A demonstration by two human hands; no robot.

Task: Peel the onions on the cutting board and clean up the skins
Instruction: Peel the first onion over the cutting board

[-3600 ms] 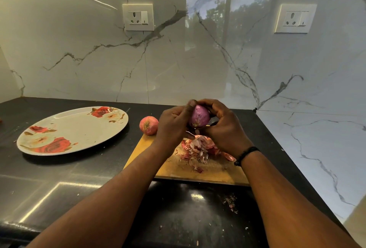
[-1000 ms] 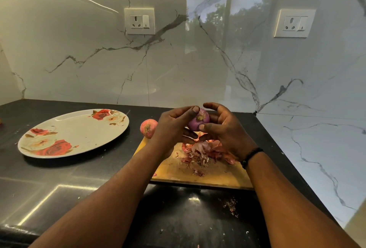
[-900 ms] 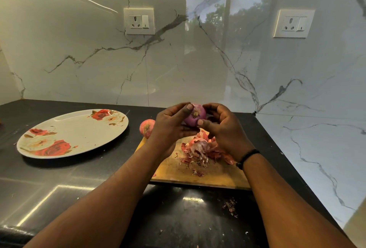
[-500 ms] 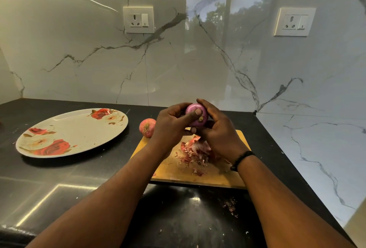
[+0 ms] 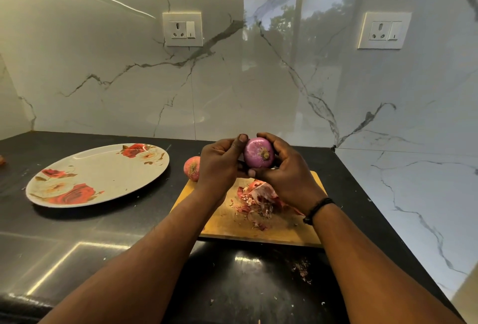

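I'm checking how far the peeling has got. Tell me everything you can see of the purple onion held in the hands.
The round purple onion looks smooth and glossy, its dry outer skin apparently gone, with a brownish root tuft facing the camera. It is held in the air above the back of the wooden cutting board, over the pile of reddish onion skins. The left hand touches its left side with the thumb; the right hand curls around its right side and underside.

No readable text, label, brand, number or sign shows anywhere in this view.
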